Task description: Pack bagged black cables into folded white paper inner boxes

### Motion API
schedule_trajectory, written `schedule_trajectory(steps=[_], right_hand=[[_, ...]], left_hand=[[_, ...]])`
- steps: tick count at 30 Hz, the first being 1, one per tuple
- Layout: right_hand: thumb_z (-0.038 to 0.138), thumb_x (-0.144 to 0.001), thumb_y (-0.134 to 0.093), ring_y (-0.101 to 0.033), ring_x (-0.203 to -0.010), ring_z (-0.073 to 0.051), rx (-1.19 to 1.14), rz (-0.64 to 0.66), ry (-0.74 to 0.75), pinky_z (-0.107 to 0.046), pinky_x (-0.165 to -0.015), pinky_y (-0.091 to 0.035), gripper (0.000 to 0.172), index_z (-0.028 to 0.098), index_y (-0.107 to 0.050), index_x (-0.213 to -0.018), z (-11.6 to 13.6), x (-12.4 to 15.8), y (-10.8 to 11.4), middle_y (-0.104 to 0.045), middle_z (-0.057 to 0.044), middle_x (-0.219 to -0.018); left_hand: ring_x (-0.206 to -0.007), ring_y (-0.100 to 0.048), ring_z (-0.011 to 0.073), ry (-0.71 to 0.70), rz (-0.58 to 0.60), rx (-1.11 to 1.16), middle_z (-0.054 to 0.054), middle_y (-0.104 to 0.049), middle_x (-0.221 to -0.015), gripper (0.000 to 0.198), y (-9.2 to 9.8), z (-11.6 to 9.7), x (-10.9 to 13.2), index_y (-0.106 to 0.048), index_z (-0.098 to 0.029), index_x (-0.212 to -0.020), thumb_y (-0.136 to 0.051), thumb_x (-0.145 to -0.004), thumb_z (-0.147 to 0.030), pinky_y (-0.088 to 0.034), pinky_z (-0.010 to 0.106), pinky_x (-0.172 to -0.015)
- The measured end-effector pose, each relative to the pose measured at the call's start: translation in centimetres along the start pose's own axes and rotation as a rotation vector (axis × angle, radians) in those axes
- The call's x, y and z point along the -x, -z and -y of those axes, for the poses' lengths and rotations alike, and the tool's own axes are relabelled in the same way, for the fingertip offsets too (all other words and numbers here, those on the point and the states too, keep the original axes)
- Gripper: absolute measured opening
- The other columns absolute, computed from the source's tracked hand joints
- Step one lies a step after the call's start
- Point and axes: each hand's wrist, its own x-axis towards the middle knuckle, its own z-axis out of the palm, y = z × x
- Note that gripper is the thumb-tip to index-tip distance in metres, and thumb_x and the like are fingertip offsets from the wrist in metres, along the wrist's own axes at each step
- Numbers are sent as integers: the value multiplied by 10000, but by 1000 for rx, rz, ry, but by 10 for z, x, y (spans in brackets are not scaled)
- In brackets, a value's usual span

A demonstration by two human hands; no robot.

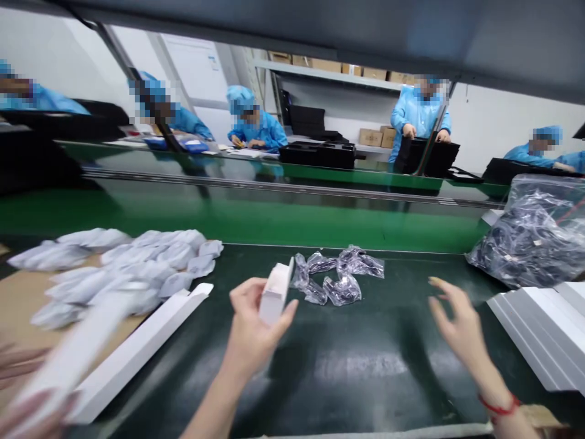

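My left hand (251,323) is wrapped round a narrow white cardboard box (274,292), tilted upward, with its end facing away from me and a flap standing up. Just beyond it, several dark items in clear plastic bags (340,277), which look like small bundled cables, lie on the dark green work surface (356,360). My right hand (459,326), with a red band at the wrist, hovers over the surface with its fingers apart and holds nothing. Nearest to it on the right are flat-sided white boxes (539,335) lying side by side.
A large clear bag (534,244) full of similar wrapped items stands back right. At left, another person's blurred hands (36,402) hold a white box beside another long white box (141,353) and several white wrapped bundles (137,262) on cardboard. Co-workers in blue sit and stand beyond the green ledge (283,213).
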Motion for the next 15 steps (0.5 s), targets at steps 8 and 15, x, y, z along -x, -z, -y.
schedule_trajectory(steps=[8,15], right_hand=[[367,-936,-575,-585,-1107,-202,-216,469,51,-416,-945,-506,329,209,-591,-1224,84,-12,-141,-610,-83,-1223],[390,-921,-562,-646,-814,-146,-358,399,-147,-305,-757,-543,249,166,-671,-901,54,-11,-94,-671,-47,-903]], left_hand=[[-869,-672,210,30,193,514,74,-646,-1037,598,-56,-58,50,-448,-208,-1199,-597,-821,-648,-540,316,-761],[-747,-636,144,72,52,431,13,-592,-928,324,-80,-69,74,-433,-233,-1114,-597,-901,-413,-516,250,-662]])
